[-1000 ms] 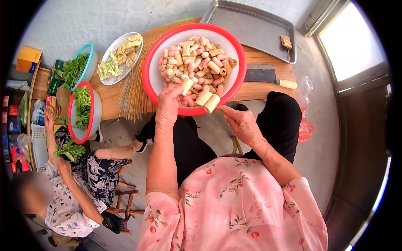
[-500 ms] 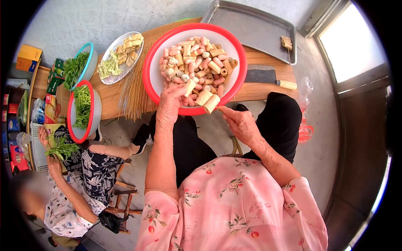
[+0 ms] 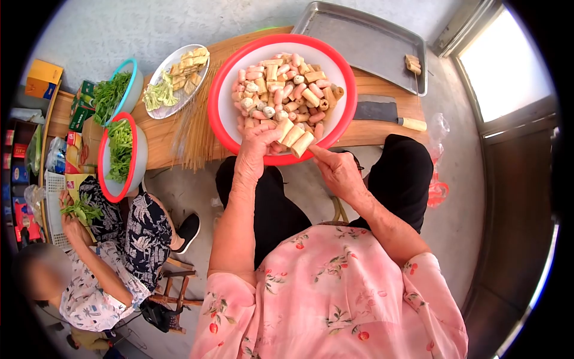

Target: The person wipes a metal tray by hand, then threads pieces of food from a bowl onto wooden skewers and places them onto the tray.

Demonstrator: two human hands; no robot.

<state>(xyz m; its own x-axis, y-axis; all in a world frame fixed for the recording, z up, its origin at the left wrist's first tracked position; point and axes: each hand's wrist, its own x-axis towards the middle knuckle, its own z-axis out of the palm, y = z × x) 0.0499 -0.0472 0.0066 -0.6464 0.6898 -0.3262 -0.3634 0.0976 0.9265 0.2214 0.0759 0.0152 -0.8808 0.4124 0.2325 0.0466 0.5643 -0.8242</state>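
Over the near rim of a red-and-white basin (image 3: 350,102), three pale tan rolled pieces (image 3: 294,139) sit side by side in a row. My left hand (image 3: 256,148) is closed, its fingers pinching the row at its left end. Closed at the other end is my right hand (image 3: 339,172), its fingertips on a skewer that is mostly hidden by the fingers and the end roll. Beneath them the basin holds a heap of pink sausage pieces (image 3: 289,91), brown-tan rolls and whitish balls.
Bare skewers (image 3: 194,134) lie left of the basin, beside an oval plate (image 3: 169,110) of cut food. A cleaver (image 3: 376,111) and metal tray (image 3: 365,45) with a loaded skewer are right. A seated person (image 3: 113,239) holds greens near two basins of leaves.
The roll in my left hand has come up against the two on the skewer, making a row of three. The seated person's leg and foot have shifted.
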